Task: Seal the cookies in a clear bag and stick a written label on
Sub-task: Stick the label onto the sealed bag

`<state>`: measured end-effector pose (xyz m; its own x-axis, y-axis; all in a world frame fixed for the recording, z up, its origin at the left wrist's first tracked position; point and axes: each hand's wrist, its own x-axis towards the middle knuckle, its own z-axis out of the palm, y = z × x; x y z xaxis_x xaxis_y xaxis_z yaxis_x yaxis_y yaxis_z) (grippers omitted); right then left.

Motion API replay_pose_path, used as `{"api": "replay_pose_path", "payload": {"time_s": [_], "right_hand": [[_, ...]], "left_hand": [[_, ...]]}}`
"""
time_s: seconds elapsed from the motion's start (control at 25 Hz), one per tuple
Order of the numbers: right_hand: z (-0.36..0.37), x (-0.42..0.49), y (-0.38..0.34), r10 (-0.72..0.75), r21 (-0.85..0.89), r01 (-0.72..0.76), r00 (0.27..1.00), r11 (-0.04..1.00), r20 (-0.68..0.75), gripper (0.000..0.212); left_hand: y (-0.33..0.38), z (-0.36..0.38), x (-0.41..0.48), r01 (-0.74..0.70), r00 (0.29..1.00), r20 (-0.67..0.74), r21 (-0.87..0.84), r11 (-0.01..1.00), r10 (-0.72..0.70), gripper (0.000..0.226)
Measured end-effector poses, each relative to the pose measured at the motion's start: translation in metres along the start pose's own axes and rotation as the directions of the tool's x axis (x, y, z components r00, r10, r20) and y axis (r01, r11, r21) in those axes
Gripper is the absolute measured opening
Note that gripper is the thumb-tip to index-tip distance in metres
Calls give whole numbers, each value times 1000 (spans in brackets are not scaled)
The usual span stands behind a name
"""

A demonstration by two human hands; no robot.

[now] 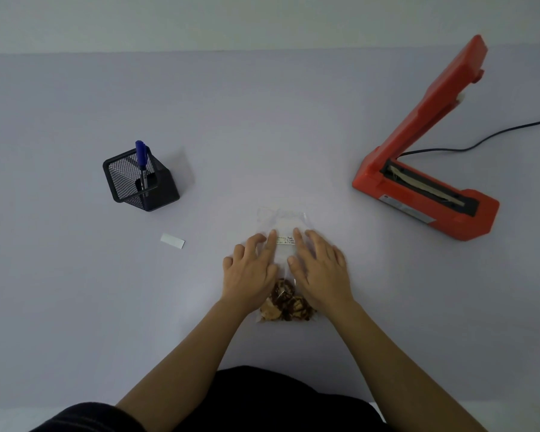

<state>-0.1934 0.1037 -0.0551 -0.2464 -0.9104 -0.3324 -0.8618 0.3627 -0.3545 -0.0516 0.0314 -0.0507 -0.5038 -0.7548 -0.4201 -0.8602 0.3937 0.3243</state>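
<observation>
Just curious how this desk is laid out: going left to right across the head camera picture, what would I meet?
Black mesh pen holder → white paper strip → left hand → written label → right hand → red heat sealer.

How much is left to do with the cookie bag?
Nearly done. The cookies sit in the bag, a written label is on it, and the pen stands in its holder. The left hand and right hand press flat beside the label, likely smoothing it. The sealer stands open and empty. The seal itself is too faint to see, so probably only a final press remains.
</observation>
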Motion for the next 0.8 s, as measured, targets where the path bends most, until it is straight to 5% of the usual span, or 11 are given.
{"api": "replay_pose_path", "payload": {"time_s": [0.16,0.36,0.48,0.64,0.8], "right_hand": [[2,2,-2,8,-9,-8,1000,1000,-11,71],[-15,-2,3,36,369,38,981,929,-191,56],[-18,-26,16,133,437,8,947,899,-291,50],[-7,-63,17,300,636,-212,953,742,-32,61],[9,-69,-3,275,734,-292,950,614,148,84]], "left_hand": [[2,-3,3,1,1000,15,7,1000,-1,55],[-5,-13,-5,-18,998,-56,-265,964,4,58],[-20,-12,-22,50,989,-112,-350,936,-95,57],[-22,-3,-46,219,968,14,-526,822,-250,57],[3,9,-49,316,930,87,-687,654,-357,58]]}}
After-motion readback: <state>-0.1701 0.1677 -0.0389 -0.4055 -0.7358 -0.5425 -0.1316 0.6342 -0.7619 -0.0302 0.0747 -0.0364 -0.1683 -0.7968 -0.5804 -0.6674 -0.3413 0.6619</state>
